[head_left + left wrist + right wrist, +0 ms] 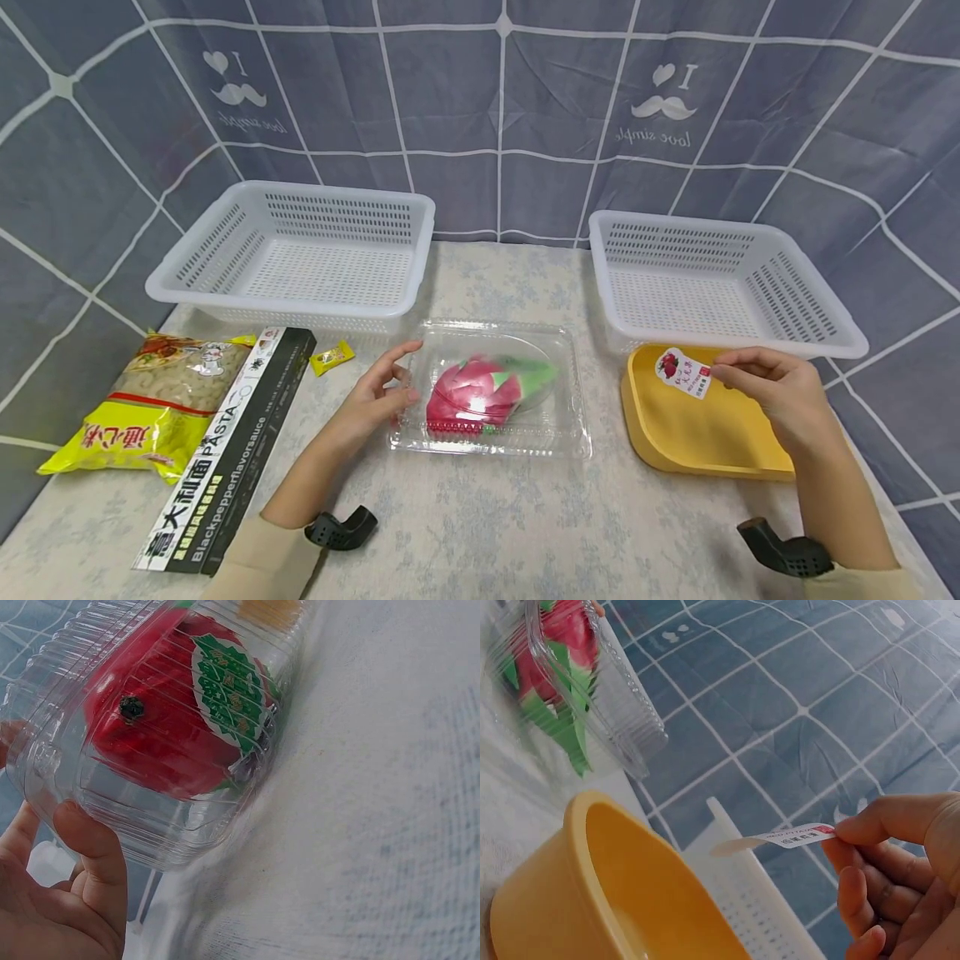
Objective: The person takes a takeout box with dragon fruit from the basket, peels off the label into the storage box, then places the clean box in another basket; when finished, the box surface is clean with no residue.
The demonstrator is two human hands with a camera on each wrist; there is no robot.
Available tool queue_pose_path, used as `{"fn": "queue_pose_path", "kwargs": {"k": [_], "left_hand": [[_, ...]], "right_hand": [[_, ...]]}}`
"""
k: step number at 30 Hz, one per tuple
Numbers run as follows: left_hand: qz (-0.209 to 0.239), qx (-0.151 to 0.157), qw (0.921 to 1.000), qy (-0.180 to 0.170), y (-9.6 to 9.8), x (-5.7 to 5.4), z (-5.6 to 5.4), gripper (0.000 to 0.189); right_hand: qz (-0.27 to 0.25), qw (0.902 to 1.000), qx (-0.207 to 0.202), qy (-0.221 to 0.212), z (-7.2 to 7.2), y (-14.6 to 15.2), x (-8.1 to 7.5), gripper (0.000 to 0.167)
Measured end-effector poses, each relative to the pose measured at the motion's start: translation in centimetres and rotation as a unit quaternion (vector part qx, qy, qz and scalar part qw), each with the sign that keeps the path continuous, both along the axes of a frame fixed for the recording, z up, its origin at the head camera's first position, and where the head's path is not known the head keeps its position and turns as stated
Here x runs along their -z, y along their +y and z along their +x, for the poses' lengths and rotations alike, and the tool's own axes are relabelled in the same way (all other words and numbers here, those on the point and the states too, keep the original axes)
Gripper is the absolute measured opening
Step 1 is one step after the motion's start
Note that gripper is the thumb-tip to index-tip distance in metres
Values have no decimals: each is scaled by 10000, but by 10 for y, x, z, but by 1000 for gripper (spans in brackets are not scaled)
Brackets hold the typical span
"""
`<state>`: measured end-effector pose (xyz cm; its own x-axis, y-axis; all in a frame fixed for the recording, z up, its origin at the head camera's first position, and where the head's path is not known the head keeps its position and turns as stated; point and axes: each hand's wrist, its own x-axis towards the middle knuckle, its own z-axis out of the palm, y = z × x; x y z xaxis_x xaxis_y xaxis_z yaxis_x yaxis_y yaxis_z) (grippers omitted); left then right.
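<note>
Dragon-fruit sticker (683, 373) is a small white tag with scalloped edges, red fruit artwork and dark lettering; its free end bends downward above the far rim of a yellow tub (720, 433). The right hand (776, 400) pinches one end between thumb and forefinger, the other fingers curling beneath. The left hand (375, 396) lies with loosely bent, spread fingers and thumb touching the left edge of a clear, ridged plastic clamshell box (562, 429), inside which sits a red dragon fruit (474, 398) with green tips. Nearest the front, a flat black-and-white pasta carton (228, 450) lies slantwise beside a glossy yellow macaroni bag (161, 404). The tub is smooth with rounded corners. Beyond the carton is a yellow-wrapped candy (332, 358). Farther back, white slotted plastic baskets, left (330, 271) and right (675, 304), stand before a creased blue-grey curtain (457, 92) with white grid lines.
</note>
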<state>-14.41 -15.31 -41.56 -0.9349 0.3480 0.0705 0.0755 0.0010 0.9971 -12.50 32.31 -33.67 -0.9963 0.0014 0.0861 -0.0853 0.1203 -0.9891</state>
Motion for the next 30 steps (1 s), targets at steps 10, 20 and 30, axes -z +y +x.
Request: {"fn": "queue_pose_path", "kwargs": {"k": [10, 20, 30], "left_hand": [[-16, -12, 10000, -19, 0, -1, 1, 62], [12, 10, 10000, 32, 0, -1, 1, 62], [11, 8, 10000, -25, 0, -1, 1, 62]], "right_hand": [[464, 9989, -31, -100, 9, 16, 12, 15], [406, 9967, -709, 27, 10, 30, 29, 25], [1654, 9833, -712, -255, 2, 42, 41, 10]]}}
